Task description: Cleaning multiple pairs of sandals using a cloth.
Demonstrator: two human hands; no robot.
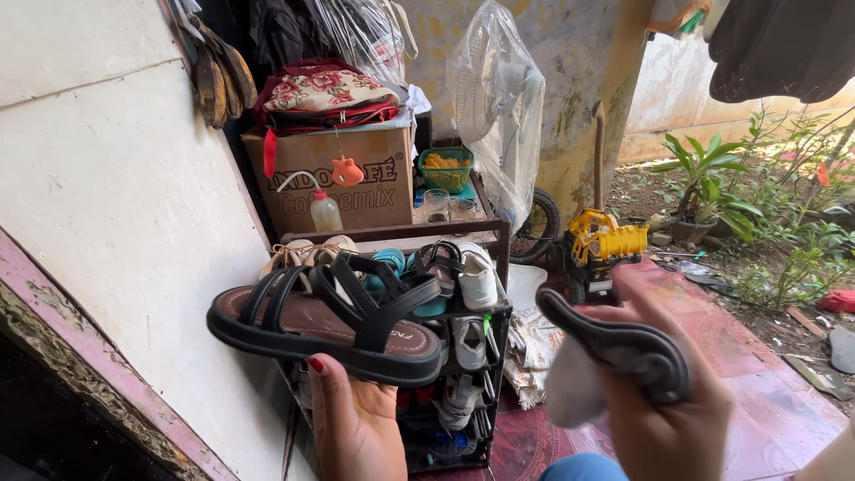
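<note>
Setting: outdoor porch or side yard of a home. Evidence: crowded shoe rack (463,356) against a weathered wall (107,205); cardboard box (356,183) with bags stacked on top; plastic-wrapped standing fan (499,98); yellow toy truck (601,245) on red tiled floor (757,356); garden plants (712,178) beyond.

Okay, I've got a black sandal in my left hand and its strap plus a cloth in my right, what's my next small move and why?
Probably bring the right hand leftward, toward the sandal. The cloth and the loose strap sit apart from it, while the left hand holds it level, sole down.
</note>
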